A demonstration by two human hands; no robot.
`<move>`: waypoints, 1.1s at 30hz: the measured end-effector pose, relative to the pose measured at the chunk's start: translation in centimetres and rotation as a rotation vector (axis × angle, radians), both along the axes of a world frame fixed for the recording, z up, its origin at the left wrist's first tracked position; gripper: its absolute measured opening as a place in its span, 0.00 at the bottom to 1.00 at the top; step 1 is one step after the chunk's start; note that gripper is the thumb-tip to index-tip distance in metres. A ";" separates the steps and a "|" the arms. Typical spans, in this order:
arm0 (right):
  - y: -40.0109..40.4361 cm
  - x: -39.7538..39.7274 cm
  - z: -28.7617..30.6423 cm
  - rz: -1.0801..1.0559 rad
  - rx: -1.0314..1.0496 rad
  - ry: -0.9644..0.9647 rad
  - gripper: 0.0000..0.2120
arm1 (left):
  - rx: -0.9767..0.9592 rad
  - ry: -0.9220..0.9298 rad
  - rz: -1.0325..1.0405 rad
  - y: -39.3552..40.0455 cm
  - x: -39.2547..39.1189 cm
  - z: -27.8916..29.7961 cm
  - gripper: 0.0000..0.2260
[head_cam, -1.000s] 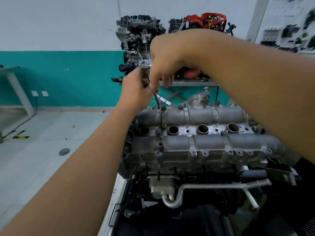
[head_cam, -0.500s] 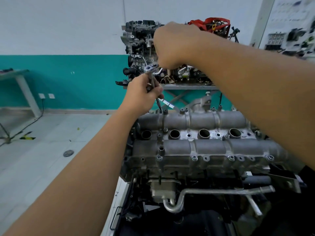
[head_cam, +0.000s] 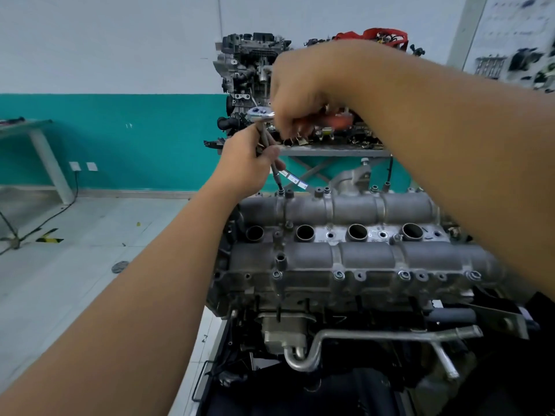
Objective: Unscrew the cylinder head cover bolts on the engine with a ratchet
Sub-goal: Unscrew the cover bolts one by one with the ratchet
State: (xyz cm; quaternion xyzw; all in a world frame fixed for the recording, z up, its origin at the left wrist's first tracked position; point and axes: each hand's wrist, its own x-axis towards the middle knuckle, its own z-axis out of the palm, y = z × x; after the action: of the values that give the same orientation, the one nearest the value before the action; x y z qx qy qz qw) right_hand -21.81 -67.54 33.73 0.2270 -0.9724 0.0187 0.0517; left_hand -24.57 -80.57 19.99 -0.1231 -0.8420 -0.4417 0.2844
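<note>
Hands first: I am seeing the left hand (head_cam: 244, 165) curling its fingers and thumb round the extension bar (head_cam: 268, 151), pinching the shaft partway down. The right hand (head_cam: 295, 94) is sitting above and just to the right of it, fingers bent down and gripping the ratchet (head_cam: 260, 114) at the neck behind its chrome head; the handle is running back under the palm, mostly hidden, with an orange patch showing there that I cannot assign with certainty.

Below the left hand, the bar is slanting down to a bolt (head_cam: 280, 192) at the far left corner of the cylinder head cover (head_cam: 360, 256); the tip is looking seated on it, though the contact is too small to confirm. A labelled strip (head_cam: 292, 177) is lying just right of the bar's lower end.

Nearer to me than both hands, the cover is showing four round plug wells in a row and a line of bolts along its near edge. Beneath it, a bent metal pipe (head_cam: 375, 336) is crossing the engine front.

Beyond the right hand, another engine (head_cam: 246, 67) is standing on a shelf (head_cam: 333, 152) against the teal-and-white wall. Far left of the left hand, a table (head_cam: 27, 126) is standing.
</note>
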 end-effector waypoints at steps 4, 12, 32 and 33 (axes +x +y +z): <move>0.5 -0.4 -0.2 0.013 -0.021 0.086 0.08 | 0.021 -0.014 -0.008 0.2 0.0 0.0 0.04; 0.2 -0.9 -0.3 0.007 0.046 0.305 0.10 | 0.065 -0.071 -0.017 0.0 0.1 0.2 0.03; -1.1 0.6 -0.2 0.032 0.071 -0.004 0.11 | -0.053 0.001 -0.020 0.1 0.5 0.1 0.10; -1.1 0.4 -0.1 0.034 0.074 -0.006 0.10 | -0.057 -0.010 -0.016 0.0 0.4 0.2 0.10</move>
State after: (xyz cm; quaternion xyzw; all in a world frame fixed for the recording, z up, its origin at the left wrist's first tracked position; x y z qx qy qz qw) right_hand -21.37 -68.66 33.58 0.2453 -0.9685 -0.0156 0.0403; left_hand -24.15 -80.59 20.17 -0.1359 -0.8546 -0.4203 0.2731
